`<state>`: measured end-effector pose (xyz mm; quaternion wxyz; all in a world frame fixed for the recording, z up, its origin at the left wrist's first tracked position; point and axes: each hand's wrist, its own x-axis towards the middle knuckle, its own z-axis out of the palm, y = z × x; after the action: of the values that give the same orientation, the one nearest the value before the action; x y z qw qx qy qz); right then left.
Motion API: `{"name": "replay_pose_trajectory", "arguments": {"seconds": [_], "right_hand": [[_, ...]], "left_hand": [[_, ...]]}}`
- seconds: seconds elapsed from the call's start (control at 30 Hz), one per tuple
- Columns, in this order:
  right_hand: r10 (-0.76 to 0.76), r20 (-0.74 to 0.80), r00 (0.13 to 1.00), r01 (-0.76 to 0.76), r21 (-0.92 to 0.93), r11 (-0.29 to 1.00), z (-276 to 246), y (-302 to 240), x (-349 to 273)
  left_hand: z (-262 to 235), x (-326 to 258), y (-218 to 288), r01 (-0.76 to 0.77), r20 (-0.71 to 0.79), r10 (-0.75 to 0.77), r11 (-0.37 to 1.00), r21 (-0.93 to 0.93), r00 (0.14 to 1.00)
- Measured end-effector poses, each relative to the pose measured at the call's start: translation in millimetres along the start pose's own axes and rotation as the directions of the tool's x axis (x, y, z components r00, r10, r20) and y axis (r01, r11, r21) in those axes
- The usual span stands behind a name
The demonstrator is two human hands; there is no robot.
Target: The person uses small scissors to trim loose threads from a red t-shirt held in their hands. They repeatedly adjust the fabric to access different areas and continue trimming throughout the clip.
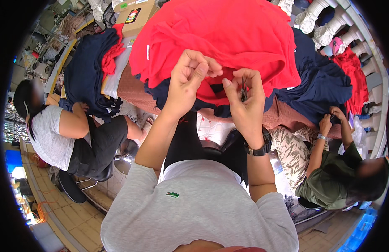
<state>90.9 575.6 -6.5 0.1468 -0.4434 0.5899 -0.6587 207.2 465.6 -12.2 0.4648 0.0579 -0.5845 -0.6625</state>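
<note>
A large pile of red garments (211,25) lies on the table in front of me, with a neck-like opening (270,75) turned toward my hands. My left hand (187,82) is raised over the pile's near edge, thumb and fingers curled together; anything between the fingertips is too small to make out. My right hand (248,98) holds small dark thread snips (244,87) against the palm, with its thumb and index finger near the red cloth. Navy fabric (159,93) shows beneath the red pile.
On the left a person in a grey shirt (56,126) sits by navy garments (87,67). A person in dark green (328,180) works at more navy garments (316,77) on the right. Behind stand a cardboard box (138,19) and several white tubular shapes (312,14).
</note>
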Motion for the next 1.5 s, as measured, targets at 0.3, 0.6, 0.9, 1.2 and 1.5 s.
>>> {"name": "replay_pose_trajectory", "arguments": {"seconds": [0.3, 0.6, 0.9, 1.2, 1.5], "right_hand": [[0.004, 0.018, 1.000, -0.004, -0.018, 1.000, -0.4, 8.4, 3.4], [0.005, 0.000, 1.000, -0.005, 0.058, 0.998, -10.7, 18.1, 10.1], [0.013, 0.057, 0.998, -0.018, 0.098, 0.995, -2.7, 12.8, 5.6], [0.223, 0.320, 0.921, -0.337, 0.364, 0.868, -3.5, -3.1, 0.3], [0.361, 0.370, 0.856, -0.494, 0.379, 0.783, 5.3, 4.9, 10.6]], "left_hand": [[4.4, 13.6, -9.2, -0.339, 0.118, 0.418, 0.508, 0.792, 0.901], [0.3, 23.4, -1.7, -0.196, 0.099, 0.172, 0.762, 0.617, 0.980], [-8.6, 20.3, 1.8, -0.325, 0.252, 0.213, 0.462, 0.825, 0.944], [-4.7, 18.1, -4.6, -0.068, 0.091, 0.032, 0.904, 0.422, 0.995], [-2.3, 13.2, 0.8, 0.009, 0.124, -0.056, 0.935, 0.354, 0.991]]}}
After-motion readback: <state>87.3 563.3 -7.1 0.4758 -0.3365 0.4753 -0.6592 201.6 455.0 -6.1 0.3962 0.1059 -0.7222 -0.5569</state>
